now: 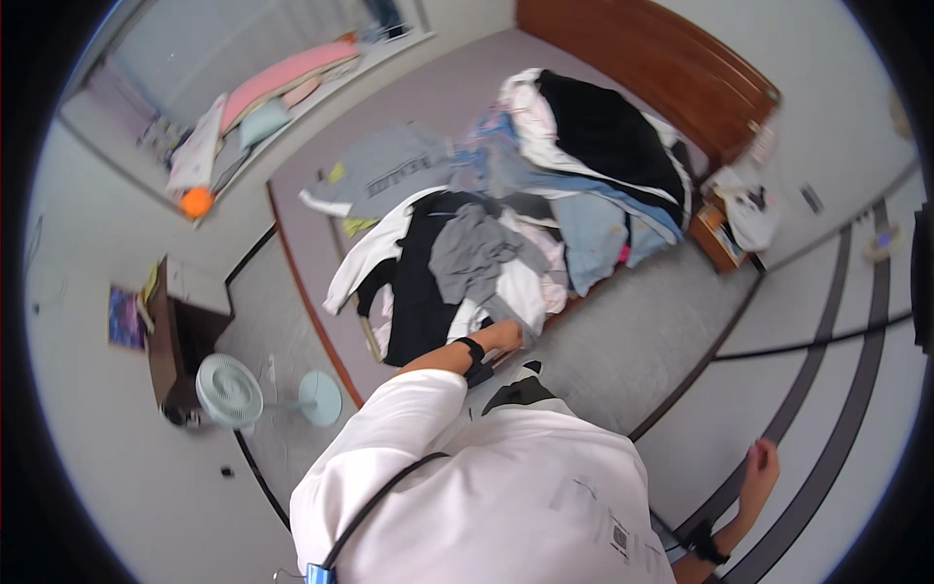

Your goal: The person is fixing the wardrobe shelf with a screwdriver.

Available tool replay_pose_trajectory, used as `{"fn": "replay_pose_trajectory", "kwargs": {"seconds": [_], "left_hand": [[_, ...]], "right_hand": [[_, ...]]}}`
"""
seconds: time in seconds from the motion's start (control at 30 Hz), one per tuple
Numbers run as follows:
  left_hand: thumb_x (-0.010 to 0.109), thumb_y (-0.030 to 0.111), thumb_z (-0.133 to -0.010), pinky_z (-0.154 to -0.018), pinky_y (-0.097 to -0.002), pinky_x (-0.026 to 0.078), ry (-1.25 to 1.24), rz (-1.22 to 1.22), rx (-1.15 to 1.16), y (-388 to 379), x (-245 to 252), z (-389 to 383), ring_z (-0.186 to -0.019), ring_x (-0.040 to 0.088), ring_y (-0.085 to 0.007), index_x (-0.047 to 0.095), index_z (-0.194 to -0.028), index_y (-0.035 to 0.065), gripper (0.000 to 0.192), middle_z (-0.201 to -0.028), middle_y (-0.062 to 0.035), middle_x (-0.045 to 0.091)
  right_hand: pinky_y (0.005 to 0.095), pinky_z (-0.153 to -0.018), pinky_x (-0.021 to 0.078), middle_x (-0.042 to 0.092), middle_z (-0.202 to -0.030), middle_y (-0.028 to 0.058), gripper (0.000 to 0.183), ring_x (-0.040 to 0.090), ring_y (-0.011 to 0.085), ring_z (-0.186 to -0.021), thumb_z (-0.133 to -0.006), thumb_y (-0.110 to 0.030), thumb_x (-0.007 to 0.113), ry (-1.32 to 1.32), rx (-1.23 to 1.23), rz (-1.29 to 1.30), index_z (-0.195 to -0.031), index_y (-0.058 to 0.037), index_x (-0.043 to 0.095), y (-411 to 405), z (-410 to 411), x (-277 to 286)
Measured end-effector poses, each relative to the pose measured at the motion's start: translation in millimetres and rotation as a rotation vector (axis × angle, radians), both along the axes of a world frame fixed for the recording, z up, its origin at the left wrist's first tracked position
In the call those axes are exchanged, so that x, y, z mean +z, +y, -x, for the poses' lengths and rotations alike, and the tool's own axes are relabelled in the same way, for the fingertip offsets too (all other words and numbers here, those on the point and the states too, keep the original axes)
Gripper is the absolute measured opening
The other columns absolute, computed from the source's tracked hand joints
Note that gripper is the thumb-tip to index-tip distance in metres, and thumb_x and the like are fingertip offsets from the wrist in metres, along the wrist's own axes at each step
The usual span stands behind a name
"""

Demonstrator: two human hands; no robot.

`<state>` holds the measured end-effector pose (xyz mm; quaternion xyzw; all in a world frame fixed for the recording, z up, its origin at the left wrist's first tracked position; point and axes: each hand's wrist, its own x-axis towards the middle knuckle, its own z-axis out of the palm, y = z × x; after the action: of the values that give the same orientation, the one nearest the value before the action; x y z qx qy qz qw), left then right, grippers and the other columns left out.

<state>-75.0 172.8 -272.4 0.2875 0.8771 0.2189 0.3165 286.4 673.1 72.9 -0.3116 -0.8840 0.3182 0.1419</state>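
Note:
My left hand (507, 336), with a black band at the wrist, is closed around the lower end of a crumpled grey garment (474, 252) at the bed's near edge. Under and around that garment lie a black garment (419, 292) and a long white sleeve (368, 255). Out to the right, my right hand (762, 460) hangs in front of a white panel with dark stripes (839, 409). Its fingers look loosely curled, and I see nothing in them.
More clothes cover the bed (430, 95): a grey printed shirt (398, 164), blue denim (591, 233) and a large black-and-white heap (606, 131). A pale green fan (230, 390) stands on the left. Right of the bed is a small wooden cabinet (719, 237) with a white bag (751, 219).

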Motion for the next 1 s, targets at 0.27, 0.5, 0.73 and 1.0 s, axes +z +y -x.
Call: {"fn": "replay_pose_trajectory", "kwargs": {"seconds": [0.27,0.5,0.73,1.0], "left_hand": [[0.062,0.024,-0.089,-0.067,-0.0394,0.058,0.022,-0.029,0.713,-151.1,-36.4,-61.8,-0.069,0.073,-0.0256,0.074,-0.097,-0.0002,0.028,-0.081,-0.0160,0.074],[0.061,0.017,-0.090,-0.057,-0.0373,0.056,-0.307,-0.110,1.435,-256.3,-49.1,-205.6,-0.063,0.069,-0.0215,0.072,-0.089,-0.0006,0.021,-0.073,-0.0109,0.071],[0.059,0.029,-0.087,-0.089,-0.0530,0.053,-0.166,0.370,1.480,-382.0,-133.8,-234.7,-0.102,0.066,-0.0477,0.071,-0.094,-0.0067,0.038,-0.101,-0.0327,0.068],[0.059,0.026,-0.090,-0.095,-0.0505,0.053,-0.274,0.461,1.486,-432.0,-281.1,-123.4,-0.112,0.064,-0.0395,0.059,-0.119,-0.0019,0.040,-0.121,-0.0227,0.064]], "right_hand": [[0.0263,-0.078,0.0509,0.065,-0.091,0.0037,0.018,0.061,0.0123,-0.083,-0.097,-0.009,0.063,-0.156,0.303,0.190,-0.110,0.0013,0.065,23.6,136.7,-49.6],[0.0272,-0.073,0.0505,0.066,-0.082,0.0037,0.017,0.062,0.0125,-0.078,-0.096,-0.011,0.063,-0.331,0.630,0.219,-0.110,-0.0010,0.066,-31.9,270.5,-138.1],[0.0280,-0.052,0.0469,0.065,-0.072,0.0038,0.010,0.058,0.0121,-0.058,-0.097,-0.010,0.058,-0.695,0.812,0.317,-0.093,-0.0044,0.065,-67.5,162.2,-298.8],[0.0387,-0.069,0.0588,0.071,-0.096,0.0151,0.035,0.069,0.0260,-0.084,-0.097,-0.025,0.063,-1.309,0.399,0.612,-0.118,0.0016,0.065,-139.4,15.4,-339.6]]}}
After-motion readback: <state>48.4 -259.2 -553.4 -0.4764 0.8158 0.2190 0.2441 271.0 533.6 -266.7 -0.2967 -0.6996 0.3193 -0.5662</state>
